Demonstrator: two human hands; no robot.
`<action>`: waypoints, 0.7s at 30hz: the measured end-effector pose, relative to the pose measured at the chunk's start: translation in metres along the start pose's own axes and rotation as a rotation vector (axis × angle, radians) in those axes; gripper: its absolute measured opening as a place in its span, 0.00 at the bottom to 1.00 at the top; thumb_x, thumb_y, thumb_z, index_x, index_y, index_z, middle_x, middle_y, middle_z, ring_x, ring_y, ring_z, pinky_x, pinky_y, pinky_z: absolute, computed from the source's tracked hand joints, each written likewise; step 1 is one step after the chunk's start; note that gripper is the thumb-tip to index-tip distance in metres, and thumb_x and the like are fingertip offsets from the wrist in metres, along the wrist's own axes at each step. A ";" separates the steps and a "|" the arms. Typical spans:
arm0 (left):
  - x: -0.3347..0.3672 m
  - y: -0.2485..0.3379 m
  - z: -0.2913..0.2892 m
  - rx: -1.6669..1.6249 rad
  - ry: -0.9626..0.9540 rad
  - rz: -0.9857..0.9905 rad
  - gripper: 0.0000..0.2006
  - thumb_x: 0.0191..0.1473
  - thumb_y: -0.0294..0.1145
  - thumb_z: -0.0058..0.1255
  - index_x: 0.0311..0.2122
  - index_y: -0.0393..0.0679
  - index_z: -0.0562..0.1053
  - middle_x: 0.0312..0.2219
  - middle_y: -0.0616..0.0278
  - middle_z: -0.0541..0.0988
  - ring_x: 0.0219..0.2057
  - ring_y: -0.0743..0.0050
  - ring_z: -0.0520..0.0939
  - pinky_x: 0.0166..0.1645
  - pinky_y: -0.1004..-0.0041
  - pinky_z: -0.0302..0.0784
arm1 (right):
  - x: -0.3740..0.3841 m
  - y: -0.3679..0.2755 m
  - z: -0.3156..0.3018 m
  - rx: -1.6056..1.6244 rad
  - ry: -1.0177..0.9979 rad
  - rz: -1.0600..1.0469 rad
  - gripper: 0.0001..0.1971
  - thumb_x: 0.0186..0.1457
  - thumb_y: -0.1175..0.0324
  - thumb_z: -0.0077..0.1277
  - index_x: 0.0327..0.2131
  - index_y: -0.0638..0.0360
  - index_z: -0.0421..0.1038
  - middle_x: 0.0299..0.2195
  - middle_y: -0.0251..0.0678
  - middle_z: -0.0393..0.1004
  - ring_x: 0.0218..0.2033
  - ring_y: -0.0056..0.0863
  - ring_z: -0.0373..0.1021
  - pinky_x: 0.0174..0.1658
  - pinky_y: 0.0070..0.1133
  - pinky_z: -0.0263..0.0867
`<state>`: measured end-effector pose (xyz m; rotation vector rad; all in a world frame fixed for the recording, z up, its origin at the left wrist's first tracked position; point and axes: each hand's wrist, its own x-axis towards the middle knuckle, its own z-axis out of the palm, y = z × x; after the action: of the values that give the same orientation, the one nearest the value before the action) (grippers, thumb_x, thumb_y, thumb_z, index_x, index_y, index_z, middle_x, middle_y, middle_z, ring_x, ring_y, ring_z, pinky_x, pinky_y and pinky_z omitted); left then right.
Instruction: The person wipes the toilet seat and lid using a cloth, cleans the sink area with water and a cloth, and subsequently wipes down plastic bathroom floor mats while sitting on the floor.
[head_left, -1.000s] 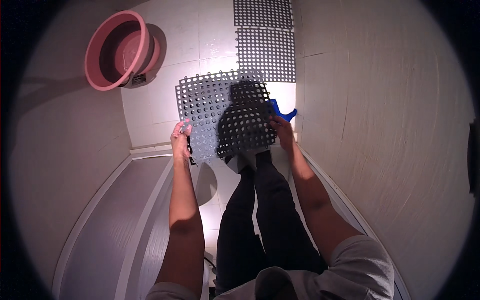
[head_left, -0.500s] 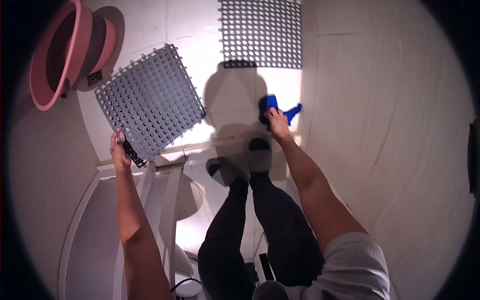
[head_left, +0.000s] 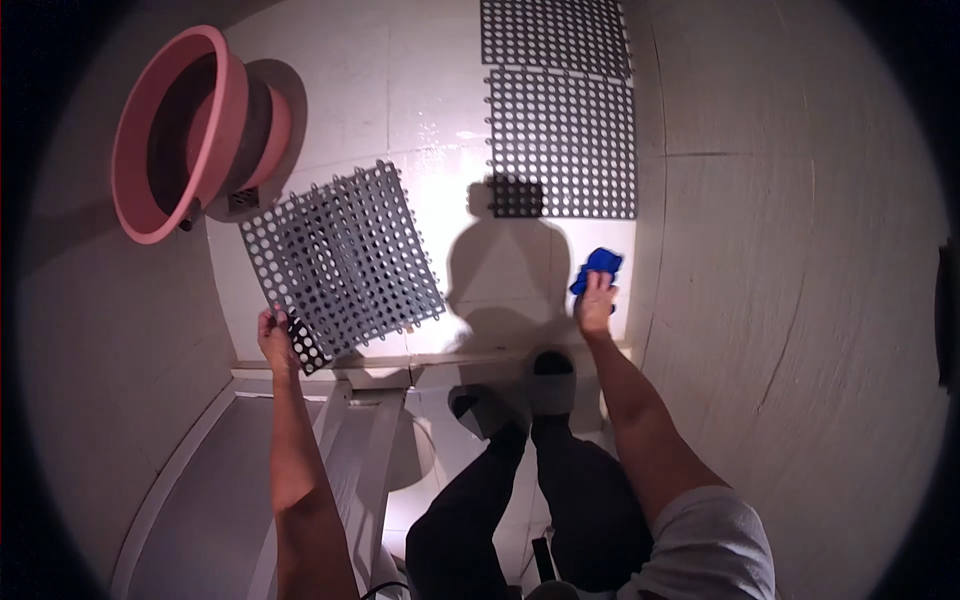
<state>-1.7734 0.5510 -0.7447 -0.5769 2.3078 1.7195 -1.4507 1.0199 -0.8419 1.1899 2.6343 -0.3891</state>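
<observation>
My left hand (head_left: 276, 337) pinches the near-left edge of a loose grey perforated floor mat tile (head_left: 345, 265). This square tile has rows of round holes and small loops along its edges, and it lies at an angle over the pale tiled floor. Whether it rests fully on the floor I cannot tell. By the right wall, my right hand (head_left: 597, 298) is closed over a bunched blue cloth (head_left: 602, 265) at floor level. Beyond the cloth, more grey mat tiles (head_left: 563, 140) lie along the wall in a row.
A pink and grey basin (head_left: 228, 130) sits tipped on its side at the far left, beside a floor drain (head_left: 243, 199). A raised threshold (head_left: 450, 360) crosses the floor before my slippered feet (head_left: 551, 390). A door frame (head_left: 370, 440) stands at the near left.
The view has shifted, showing more of the laid mats. My right hand has moved slightly toward the right wall, and the blue cloth is more bunched. The loose tile shows more light through its holes.
</observation>
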 end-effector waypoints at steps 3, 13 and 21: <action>-0.020 0.032 0.040 -0.159 -0.225 -0.080 0.07 0.48 0.21 0.45 0.34 0.43 0.66 0.27 0.64 0.74 0.25 0.76 0.75 0.29 0.77 0.74 | -0.035 -0.007 0.026 0.250 -0.101 -0.135 0.20 0.39 0.71 0.45 0.41 0.57 0.61 0.41 0.50 0.64 0.41 0.49 0.62 0.44 0.34 0.59; -0.016 0.074 0.041 -0.281 -0.390 -0.235 0.09 0.50 0.21 0.44 0.37 0.46 0.64 0.31 0.64 0.74 0.30 0.75 0.75 0.36 0.76 0.72 | 0.112 -0.079 -0.028 1.766 -0.527 0.747 0.18 0.44 0.41 0.44 0.28 0.42 0.67 0.18 0.26 0.67 0.10 0.19 0.58 0.08 0.15 0.49; -0.021 0.053 0.039 -0.381 -0.593 -0.411 0.09 0.49 0.23 0.46 0.35 0.50 0.64 0.26 0.62 0.74 0.22 0.71 0.78 0.20 0.82 0.73 | 0.099 -0.091 -0.058 1.757 -0.631 0.705 0.18 0.49 0.45 0.35 0.30 0.45 0.67 0.16 0.26 0.67 0.09 0.23 0.59 0.08 0.18 0.50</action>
<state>-1.7799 0.6049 -0.7018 -0.4719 1.3692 1.8096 -1.5893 1.0504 -0.8044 1.6370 0.7315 -2.4843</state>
